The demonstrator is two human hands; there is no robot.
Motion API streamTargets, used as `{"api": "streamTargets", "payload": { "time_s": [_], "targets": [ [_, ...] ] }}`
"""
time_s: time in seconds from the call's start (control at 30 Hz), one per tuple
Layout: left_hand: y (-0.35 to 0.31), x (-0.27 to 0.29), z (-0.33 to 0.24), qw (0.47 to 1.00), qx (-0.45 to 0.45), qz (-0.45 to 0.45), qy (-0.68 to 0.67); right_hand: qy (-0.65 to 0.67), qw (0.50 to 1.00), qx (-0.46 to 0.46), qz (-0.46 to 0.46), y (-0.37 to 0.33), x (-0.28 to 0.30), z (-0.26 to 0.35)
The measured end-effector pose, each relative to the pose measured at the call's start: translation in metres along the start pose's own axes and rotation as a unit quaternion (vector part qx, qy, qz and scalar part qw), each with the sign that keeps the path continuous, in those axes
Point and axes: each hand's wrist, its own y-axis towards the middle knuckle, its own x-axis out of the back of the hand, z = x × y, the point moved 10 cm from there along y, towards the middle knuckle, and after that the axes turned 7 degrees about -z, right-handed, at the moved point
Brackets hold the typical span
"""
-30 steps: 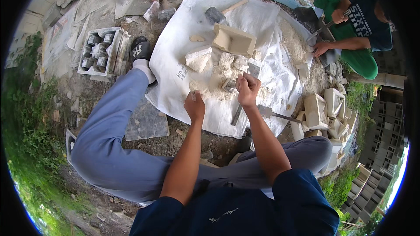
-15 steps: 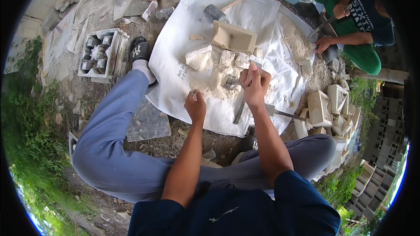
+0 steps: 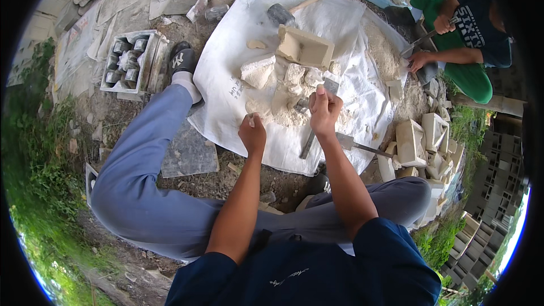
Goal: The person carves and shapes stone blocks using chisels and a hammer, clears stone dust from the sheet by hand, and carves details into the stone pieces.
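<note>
Over the white sheet's near edge, left hand pinches a stone chip, right hand grips a flat metal tool.

— Where did the camera sit?
— On the person's head, a wide fisheye looking steeply down, close over the forearms, knees and white sheet on the ground.

Both hands w/ tools over stone
</note>
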Motion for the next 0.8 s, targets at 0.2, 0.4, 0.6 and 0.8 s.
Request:
{"api": "streamTargets", "payload": {
  "time_s": [0.2,0.4,0.6,0.8],
  "targets": [
    [0.008,0.013,-0.002,1.0,-0.015,0.0,-0.003,0.033,0.999,-0.02,-0.001,0.006,-0.013,0.029],
    [0.003,-0.01,0.0,1.0,-0.022,0.012,0.0,-0.155,0.985,0.06,0.04,0.0,-0.008,-0.019],
    [0.007,0.017,0.005,0.999,0.018,-0.025,-0.03,0.018,0.999,-0.019,0.019,0.004,-0.021,0.038],
    [0.01,-0.002,0.019,1.0,0.0,0.014,0.008,-0.046,0.998,-0.037,0.013,0.001,-0.011,-0.019]
  ]
}}
